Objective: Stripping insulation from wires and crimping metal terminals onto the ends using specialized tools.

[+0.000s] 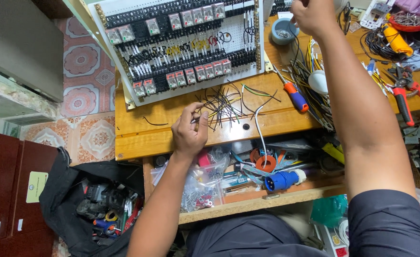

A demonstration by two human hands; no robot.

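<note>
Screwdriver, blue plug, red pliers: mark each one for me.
Screwdriver (295, 96): head view, on its orange and blue handle.
Blue plug (281, 180): head view, on its blue body, in the open drawer.
Red pliers (403, 105): head view, on one red handle.
</note>
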